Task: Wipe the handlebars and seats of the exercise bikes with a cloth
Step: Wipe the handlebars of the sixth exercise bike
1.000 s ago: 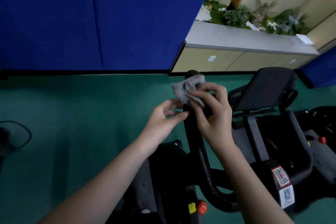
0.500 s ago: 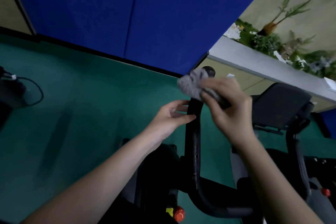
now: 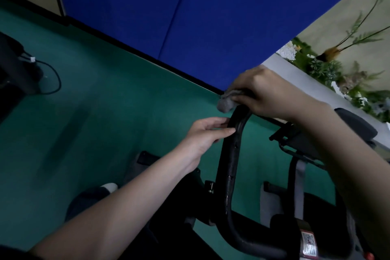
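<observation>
Atop handlebar (image 3: 231,164) tip: cloth (image 3: 225,103) half-hidden under R hand's (image 3: 270,93) curled grip; L hand (image 3: 200,137) straight-fingered on bar.

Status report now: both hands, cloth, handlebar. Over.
Right hand grips grey cloth at top of handlebar. Left hand, fingers straight, touches it just below. That hand likely sits in the downward wipe path.

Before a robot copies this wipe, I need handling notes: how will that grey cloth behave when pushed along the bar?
The small grey crumpled cloth is probably floppy: it bunches in the grip of the right hand. Likely light, since one hand holds it. It may wad up rather than slide on the matte black handlebar.
</observation>
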A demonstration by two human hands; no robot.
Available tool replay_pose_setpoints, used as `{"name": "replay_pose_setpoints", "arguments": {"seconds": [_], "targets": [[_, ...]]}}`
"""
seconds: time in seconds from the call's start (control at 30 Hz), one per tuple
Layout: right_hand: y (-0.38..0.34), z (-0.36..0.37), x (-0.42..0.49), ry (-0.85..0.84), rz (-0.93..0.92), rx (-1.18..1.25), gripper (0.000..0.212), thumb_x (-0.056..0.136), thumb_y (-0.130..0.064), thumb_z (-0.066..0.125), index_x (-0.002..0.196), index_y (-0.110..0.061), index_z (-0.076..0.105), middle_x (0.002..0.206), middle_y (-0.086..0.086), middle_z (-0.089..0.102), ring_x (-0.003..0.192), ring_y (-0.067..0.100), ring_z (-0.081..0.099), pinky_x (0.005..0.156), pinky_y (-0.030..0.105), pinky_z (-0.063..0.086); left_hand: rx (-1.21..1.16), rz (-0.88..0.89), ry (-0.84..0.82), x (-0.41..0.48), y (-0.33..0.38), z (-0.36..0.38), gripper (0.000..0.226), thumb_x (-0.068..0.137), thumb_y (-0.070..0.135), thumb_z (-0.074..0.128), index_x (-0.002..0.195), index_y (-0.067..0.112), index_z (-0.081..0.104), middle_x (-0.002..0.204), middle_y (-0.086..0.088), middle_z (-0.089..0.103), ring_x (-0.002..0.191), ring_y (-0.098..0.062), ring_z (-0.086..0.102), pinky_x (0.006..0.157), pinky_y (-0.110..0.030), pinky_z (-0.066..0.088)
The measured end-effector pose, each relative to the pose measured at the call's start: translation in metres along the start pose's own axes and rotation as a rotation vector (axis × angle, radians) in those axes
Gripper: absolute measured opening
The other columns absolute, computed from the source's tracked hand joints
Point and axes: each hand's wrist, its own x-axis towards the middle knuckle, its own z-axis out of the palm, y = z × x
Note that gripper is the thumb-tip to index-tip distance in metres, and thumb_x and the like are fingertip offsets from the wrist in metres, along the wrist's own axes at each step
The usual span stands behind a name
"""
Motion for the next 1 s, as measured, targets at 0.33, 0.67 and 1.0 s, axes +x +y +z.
{"name": "replay_pose_setpoints", "arguments": {"seconds": [0.33,0.67,1.0], "targets": [[0.002,-0.003,0.004,-0.037,0.008,-0.105,0.017,0.086,-0.008,0.059,0.096,-0.009,0.072,0.089,0.009,0.07,0.086,0.032,0.061,0.08,0.045,0.046,0.006,0.001,-0.004,0.002,-0.002,-0.001,0.031,0.079,0.008,0.073,0.109,0.009,0.068,0.096,0.001,0.068,0.084,-0.006,0.06,0.071,-0.017,0.041],[-0.017,0.053,-0.043,0.531,0.159,0.044,0.013,0.089,-0.001,0.061,0.097,-0.001,0.071,0.102,0.009,0.068,0.097,0.032,0.059,0.084,0.044,0.043,0.051,-0.033,-0.019,0.003,0.005,-0.001,0.027,0.079,0.008,0.073,0.104,0.014,0.068,0.098,0.0,0.068,0.092,-0.011,0.061,0.078,-0.022,0.041],[-0.086,0.109,-0.056,1.024,0.7,0.384,0.017,0.084,0.005,0.066,0.098,-0.004,0.072,0.102,-0.002,0.062,0.096,0.024,0.061,0.089,0.025,0.045,0.111,-0.088,-0.094,0.0,0.017,-0.005,0.025,0.083,0.003,0.066,0.106,0.012,0.065,0.096,0.0,0.067,0.095,-0.013,0.059,0.085,-0.029,0.039]]}}
